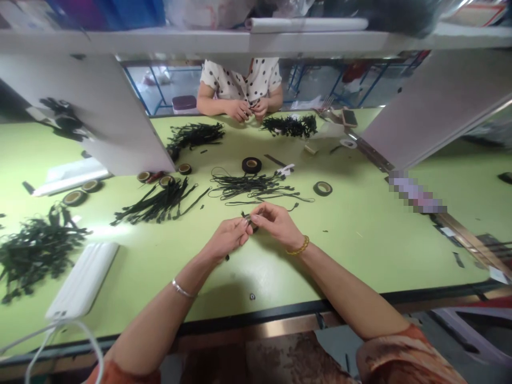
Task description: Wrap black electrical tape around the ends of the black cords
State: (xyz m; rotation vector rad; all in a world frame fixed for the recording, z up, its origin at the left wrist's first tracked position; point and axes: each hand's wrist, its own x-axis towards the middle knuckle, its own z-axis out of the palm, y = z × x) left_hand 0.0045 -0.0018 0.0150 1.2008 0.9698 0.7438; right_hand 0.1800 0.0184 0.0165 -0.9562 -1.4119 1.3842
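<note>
My left hand (232, 234) and my right hand (276, 224) meet above the green table, both with pinched fingers. Between them is a small roll of black tape (253, 226), largely covered by the fingers. A thin black cable (227, 257) pokes out below my left hand, which is closed on it. The right fingers press at the tape roll; their exact grip is partly hidden. Just beyond my hands lies a loose bundle of black cables (248, 185). Another black tape roll (252, 165) rests behind that bundle, and one more roll (322, 188) lies to its right.
Left are a bundle of thicker black cables (160, 202), a larger heap (36, 250), several tape rolls (74, 198) and a white power strip (84, 280). White partitions (136, 117) stand either side. Across the table, a co-worker's hands (248, 109) work between two cable piles (290, 126).
</note>
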